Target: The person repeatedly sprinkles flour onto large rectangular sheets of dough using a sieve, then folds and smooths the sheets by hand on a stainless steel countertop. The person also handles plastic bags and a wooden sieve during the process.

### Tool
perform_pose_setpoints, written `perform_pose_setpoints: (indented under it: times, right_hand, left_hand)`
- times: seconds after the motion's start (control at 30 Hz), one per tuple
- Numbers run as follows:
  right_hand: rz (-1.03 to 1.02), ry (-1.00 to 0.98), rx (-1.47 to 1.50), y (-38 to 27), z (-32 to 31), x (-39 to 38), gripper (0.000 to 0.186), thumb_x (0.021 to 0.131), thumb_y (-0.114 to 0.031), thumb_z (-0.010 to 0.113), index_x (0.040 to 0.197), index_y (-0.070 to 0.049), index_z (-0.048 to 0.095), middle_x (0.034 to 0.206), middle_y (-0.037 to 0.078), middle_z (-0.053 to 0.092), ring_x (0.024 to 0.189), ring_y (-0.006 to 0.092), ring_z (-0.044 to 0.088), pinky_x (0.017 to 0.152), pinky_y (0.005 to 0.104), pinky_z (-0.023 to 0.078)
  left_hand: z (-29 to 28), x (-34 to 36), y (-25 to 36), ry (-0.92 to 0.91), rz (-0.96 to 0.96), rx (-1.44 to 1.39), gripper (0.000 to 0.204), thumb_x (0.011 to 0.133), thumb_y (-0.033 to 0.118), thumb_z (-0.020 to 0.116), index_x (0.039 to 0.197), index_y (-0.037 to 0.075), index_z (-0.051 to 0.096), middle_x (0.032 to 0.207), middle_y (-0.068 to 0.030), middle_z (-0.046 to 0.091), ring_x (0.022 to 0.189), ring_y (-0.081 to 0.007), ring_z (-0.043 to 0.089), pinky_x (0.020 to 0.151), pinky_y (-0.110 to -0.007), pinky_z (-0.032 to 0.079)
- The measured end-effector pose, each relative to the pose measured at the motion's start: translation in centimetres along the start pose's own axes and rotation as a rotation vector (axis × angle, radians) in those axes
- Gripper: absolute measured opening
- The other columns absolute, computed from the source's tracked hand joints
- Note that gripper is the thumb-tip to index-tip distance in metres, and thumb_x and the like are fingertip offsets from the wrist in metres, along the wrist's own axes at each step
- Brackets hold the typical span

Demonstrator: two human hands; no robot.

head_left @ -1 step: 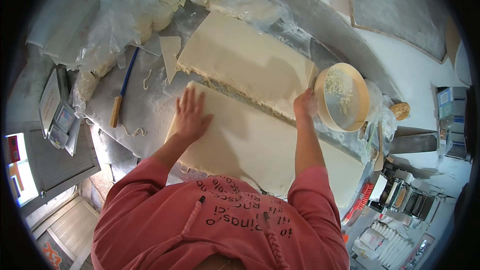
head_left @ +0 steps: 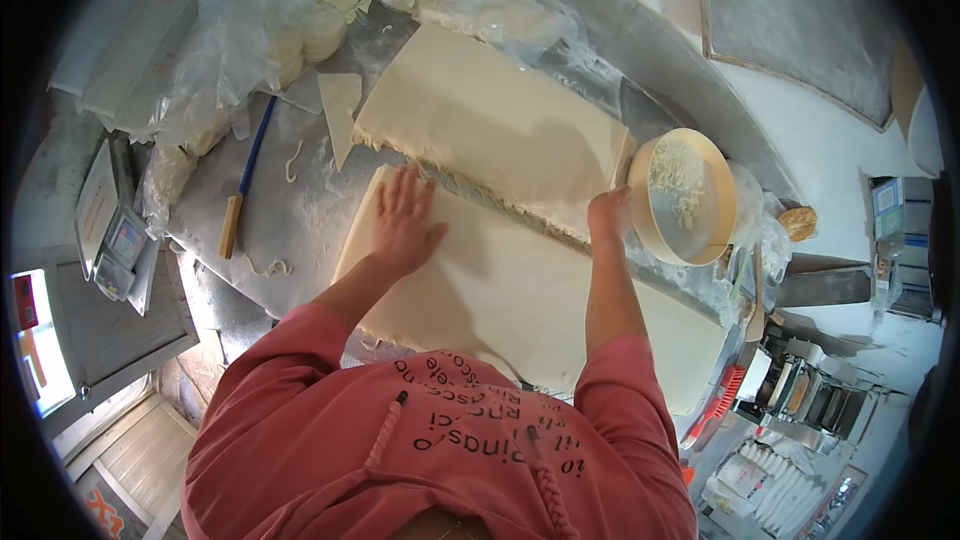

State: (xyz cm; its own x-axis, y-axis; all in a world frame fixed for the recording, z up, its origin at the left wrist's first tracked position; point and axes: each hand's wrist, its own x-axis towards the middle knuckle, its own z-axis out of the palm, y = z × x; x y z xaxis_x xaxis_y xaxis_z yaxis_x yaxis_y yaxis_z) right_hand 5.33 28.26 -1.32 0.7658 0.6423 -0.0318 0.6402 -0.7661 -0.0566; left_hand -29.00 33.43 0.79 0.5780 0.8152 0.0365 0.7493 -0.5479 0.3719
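head view: the left hand point(head_left: 405, 225) lies flat with fingers slightly spread on the near dough slab point(head_left: 500, 275), centre frame, gripping nothing; the right hand point(head_left: 608, 215), right of centre, curls on the left rim of the round sieve point(head_left: 645, 205). another dough slab point(head_left: 490, 110) lies upper centre.

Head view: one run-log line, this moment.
left hand: spread on near dough slab | right hand: beside round sieve, grip unclear | blue tool: lying on table

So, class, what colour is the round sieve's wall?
Sieve wall: pale tan, best seen in head view.
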Motion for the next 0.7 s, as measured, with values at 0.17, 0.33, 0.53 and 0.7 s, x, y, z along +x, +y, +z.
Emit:
perform_pose_setpoints:
  times: [0.17, 0.33, 0.53, 0.7]
  right_hand:
    - [0.255, -0.157, 0.114, -1.7, -1.2, -1.4, 0.022, 0.083, -0.016, 0.047, 0.100, -0.003, 0.051, 0.103, 0.017, 0.056, 0.095, 0.0350, 0.058, 0.077, 0.0466, 0.048]
    - [-0.061, -0.082, -0.111, -0.9, -1.4, -1.2, 0.023, 0.085, -0.019, 0.047, 0.105, -0.007, 0.049, 0.100, 0.018, 0.057, 0.093, 0.0363, 0.058, 0.074, 0.0473, 0.048]
    - [0.096, -0.046, 0.028, -1.5, -2.3, -1.8, 0.018, 0.085, -0.020, 0.049, 0.096, -0.006, 0.048, 0.100, 0.017, 0.056, 0.091, 0.0361, 0.058, 0.069, 0.0475, 0.049]
    - [0.036, 0.094, 0.027, 0.6, 1.0, -2.6, 0.017, 0.085, -0.020, 0.051, 0.094, -0.006, 0.048, 0.097, 0.016, 0.056, 0.087, 0.0354, 0.058, 0.071, 0.0474, 0.048]
  left_hand:
    - [2.0, 4.6, 1.6, -0.077, 0.092, 0.008, 0.063, 0.086, 0.042, 0.049, 0.137, 0.009, 0.032, 0.146, -0.0157, 0.017, 0.137, -0.0300, 0.010, 0.109, -0.049, 0.009]
    - [2.6, 5.6, 2.3, -0.172, 0.075, 0.013, 0.060, 0.088, 0.044, 0.046, 0.136, 0.010, 0.034, 0.145, -0.0157, 0.020, 0.137, -0.0294, 0.013, 0.110, -0.048, 0.010]
    - [2.5, 5.5, 2.1, -0.132, 0.083, -0.038, 0.056, 0.087, 0.042, 0.047, 0.132, 0.009, 0.040, 0.143, -0.0166, 0.024, 0.135, -0.0311, 0.016, 0.109, -0.048, 0.013]
    - [2.7, 5.5, 2.4, -0.083, 0.097, -0.046, 0.055, 0.084, 0.037, 0.053, 0.130, 0.009, 0.041, 0.140, -0.0183, 0.027, 0.133, -0.0339, 0.019, 0.108, -0.049, 0.016]
